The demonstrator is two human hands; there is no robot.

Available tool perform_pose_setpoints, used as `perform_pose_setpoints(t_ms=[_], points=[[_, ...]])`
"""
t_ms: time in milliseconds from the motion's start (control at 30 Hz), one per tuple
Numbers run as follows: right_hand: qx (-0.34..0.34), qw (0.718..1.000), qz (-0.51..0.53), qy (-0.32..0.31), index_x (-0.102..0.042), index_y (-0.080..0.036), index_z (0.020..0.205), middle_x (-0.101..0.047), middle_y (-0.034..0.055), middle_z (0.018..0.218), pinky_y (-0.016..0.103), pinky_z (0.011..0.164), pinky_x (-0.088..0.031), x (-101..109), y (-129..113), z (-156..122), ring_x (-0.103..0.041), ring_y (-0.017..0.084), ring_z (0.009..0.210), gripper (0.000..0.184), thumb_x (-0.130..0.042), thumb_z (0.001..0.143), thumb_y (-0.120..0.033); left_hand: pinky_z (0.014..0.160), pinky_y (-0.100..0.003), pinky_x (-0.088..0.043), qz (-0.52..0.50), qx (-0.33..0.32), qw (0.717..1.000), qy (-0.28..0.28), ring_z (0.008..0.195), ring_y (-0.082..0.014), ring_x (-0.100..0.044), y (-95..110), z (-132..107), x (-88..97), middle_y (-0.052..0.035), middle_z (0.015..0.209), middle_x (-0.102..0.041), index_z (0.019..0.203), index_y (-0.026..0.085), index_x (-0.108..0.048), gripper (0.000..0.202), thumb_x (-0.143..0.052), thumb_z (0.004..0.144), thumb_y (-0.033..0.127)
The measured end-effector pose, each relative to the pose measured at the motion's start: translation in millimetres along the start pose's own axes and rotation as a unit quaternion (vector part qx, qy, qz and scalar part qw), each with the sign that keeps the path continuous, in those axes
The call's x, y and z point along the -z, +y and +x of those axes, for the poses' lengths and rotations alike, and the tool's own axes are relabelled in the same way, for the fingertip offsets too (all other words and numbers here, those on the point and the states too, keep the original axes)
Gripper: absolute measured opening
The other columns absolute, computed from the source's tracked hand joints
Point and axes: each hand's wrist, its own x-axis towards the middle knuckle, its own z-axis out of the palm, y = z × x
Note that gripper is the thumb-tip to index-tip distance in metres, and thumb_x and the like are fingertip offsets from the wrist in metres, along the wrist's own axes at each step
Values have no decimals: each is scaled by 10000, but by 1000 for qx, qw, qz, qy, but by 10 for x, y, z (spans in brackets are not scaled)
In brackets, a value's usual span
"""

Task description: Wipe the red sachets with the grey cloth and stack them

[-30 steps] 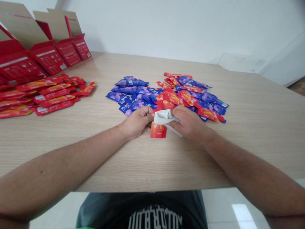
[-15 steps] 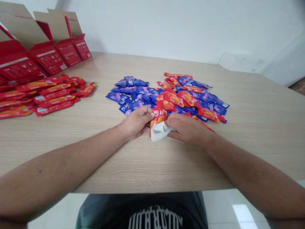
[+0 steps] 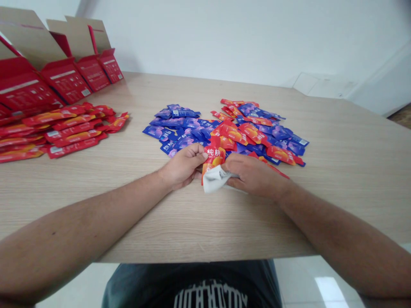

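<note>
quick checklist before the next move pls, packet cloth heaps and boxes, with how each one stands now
1. Red packet gripped: ok, the left hand pinches its left edge.
2. White cloth in hand: ok, bunched in the right hand.
3. Packet's front fully in view: not ok, the cloth covers much of its lower part.
4. Packet's back clean: cannot tell, it faces away.
5. Gap between the blue packets and the mixed red-and-blue heap: not ok, they meet.
6. Boxes at far left open: ok, flaps stand up.
</note>
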Motion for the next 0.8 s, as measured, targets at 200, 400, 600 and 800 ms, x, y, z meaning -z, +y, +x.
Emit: perform_pose_setpoints(t_ms=[200,400,600,800], points=[[-62,994,-32,82,-657,-182,1013,-659,84,991,348,797,-489,-50,-28,5,-620,242,912,135,-674,1008,-316,474,-188,-524,9,-6,1000,8,518,-95,-586,-12,-9,-16,40,677,-627,869,195,-557,351,-881,785,303],[-91,991,-62,80,-669,-182,1082,-667,109,1063,378,835,-505,-49,-90,11,-632,268,975,158,-652,1028,-329,436,-174,-470,33,-4,999,14,505,-101,-579,-17,-1,-27,39,673,-628,862,198,-561,359,-887,757,306],[-35,997,-52,36,-678,-182,1058,-661,82,1012,354,813,-502,-58,-97,10,-634,249,939,128,-663,1022,-304,466,-192,-496,31,-8,999,3,518,-102,-587,-25,-13,-27,36,675,-634,852,195,-555,362,-882,764,323],[-95,985,-79,122,-663,-157,1063,-671,121,1052,386,846,-508,-52,-64,0,-635,280,980,166,-668,1019,-317,442,-175,-449,62,-5,998,-1,509,-102,-580,-46,-7,6,35,687,-638,875,202,-562,363,-880,774,344]])
